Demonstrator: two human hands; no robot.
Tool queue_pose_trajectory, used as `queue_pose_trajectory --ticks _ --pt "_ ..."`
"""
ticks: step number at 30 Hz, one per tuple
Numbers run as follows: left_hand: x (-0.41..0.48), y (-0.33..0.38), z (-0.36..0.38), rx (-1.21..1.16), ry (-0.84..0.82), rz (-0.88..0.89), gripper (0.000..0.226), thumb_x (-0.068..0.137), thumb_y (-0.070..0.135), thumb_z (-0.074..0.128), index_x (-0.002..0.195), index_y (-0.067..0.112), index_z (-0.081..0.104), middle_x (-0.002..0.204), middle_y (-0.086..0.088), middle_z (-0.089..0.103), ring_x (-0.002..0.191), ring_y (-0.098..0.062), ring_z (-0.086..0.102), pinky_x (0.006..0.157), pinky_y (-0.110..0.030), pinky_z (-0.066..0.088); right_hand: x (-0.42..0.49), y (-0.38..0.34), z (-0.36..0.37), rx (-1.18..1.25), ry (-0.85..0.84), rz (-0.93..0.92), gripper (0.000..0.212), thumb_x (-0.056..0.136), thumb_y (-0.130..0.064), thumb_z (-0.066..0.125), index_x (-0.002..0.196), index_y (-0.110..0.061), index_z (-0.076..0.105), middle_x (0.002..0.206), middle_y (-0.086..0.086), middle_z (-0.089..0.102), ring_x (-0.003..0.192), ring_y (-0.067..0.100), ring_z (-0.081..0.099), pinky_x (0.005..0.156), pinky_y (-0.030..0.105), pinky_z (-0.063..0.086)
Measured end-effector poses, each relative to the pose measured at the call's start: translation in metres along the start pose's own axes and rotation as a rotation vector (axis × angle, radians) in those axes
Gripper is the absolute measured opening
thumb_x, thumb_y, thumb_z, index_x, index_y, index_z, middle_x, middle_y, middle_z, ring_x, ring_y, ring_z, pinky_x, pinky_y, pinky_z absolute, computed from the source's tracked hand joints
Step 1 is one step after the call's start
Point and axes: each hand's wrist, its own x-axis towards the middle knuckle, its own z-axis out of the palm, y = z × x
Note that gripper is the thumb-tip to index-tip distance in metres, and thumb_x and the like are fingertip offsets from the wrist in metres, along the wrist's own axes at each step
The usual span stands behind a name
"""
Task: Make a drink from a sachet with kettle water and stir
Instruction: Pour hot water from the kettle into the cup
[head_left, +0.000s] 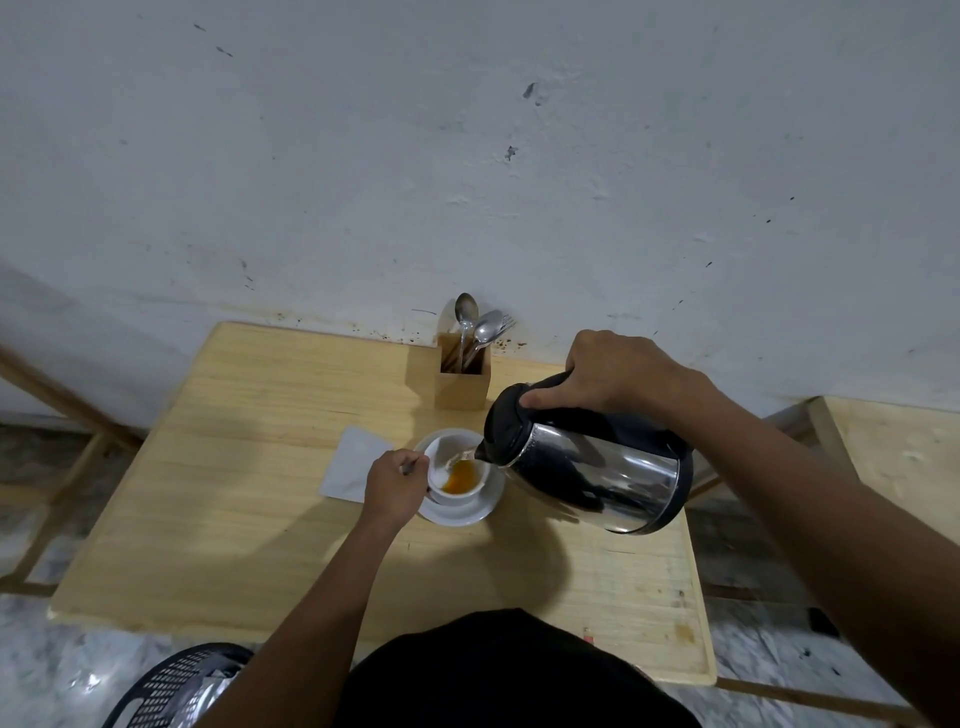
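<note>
At the bottom left, a black basket (171, 686) with holes sits on the floor beside the table (234, 545). On the wood table lies a white paper napkin (353, 462), flat, with one corner pointing toward the wall. Just to its right, the left hand (396, 486) is closed around the side of a white cup (457, 470) and pinches a thin spoon handle (410, 466) that sticks out to the left of the cup. The cup stands upright on a white saucer (462, 512) near the middle of the table, and there is orange-brown drink at the bottom of it. Behind the cup, by the wall, a square wood box (462, 387) holds spoons and a fork (480, 327) standing up with their heads on top. The shiny kettle (597, 467) with a black lid is tipped over, its long way going from lower right to upper left, and its spout points left and down at the cup, touching the rim or just over it. The right hand (618, 374) is wrapped tight on the black handle on top of the kettle. No words or labels can be read on anything.
</note>
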Motion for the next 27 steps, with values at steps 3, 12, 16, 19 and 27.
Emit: queue_pose_trajectory --ticks 3,12,16,19,27 --pt "0.0012 -0.0016 0.0001 -0.002 -0.002 0.004 0.012 0.091 0.016 0.056 0.085 0.012 0.065 0.083 -0.007 0.063 0.085 -0.034 0.067 0.085 -0.053 0.055 -0.0008 0.0022 -0.0011 -0.001 -0.014 0.013 0.068 0.064 -0.083 0.059 0.06 -0.016 0.048 0.057 -0.002 0.052 0.054 0.016 0.05 0.057 0.029 0.038" --pt "0.0037 -0.0032 0.0017 -0.014 0.009 -0.026 0.014 0.091 0.019 0.056 0.09 0.011 0.068 0.094 -0.01 0.064 0.089 -0.033 0.067 0.088 -0.051 0.055 -0.0052 0.0068 -0.0003 -0.006 -0.033 0.017 0.066 0.065 -0.082 0.06 0.06 -0.018 0.044 0.058 -0.004 0.049 0.054 0.014 0.048 0.057 0.028 0.037" --pt "0.0039 -0.0031 0.0025 -0.017 0.015 -0.029 0.012 0.091 0.02 0.057 0.089 0.014 0.067 0.099 -0.012 0.064 0.09 -0.033 0.067 0.089 -0.05 0.054 -0.0035 0.0095 0.0019 0.0 -0.042 0.02 0.067 0.063 -0.085 0.058 0.063 -0.019 0.047 0.061 -0.003 0.053 0.058 0.015 0.052 0.062 0.031 0.043" --pt "0.004 -0.0036 0.0025 -0.014 0.021 -0.026 0.011 0.091 0.02 0.057 0.087 0.015 0.067 0.098 -0.012 0.065 0.089 -0.032 0.067 0.088 -0.051 0.055 -0.0041 0.0096 0.0014 0.001 -0.032 0.017 0.067 0.063 -0.085 0.058 0.063 -0.018 0.046 0.06 -0.003 0.053 0.057 0.015 0.052 0.061 0.03 0.041" --pt "0.0018 -0.0004 0.0032 -0.011 0.021 -0.033 0.013 0.091 0.02 0.056 0.089 0.012 0.066 0.092 -0.008 0.064 0.087 -0.031 0.068 0.087 -0.051 0.056 -0.0064 0.0078 -0.0022 0.01 -0.008 -0.006 0.066 0.065 -0.082 0.059 0.061 -0.017 0.048 0.058 -0.003 0.053 0.055 0.015 0.051 0.057 0.029 0.039"
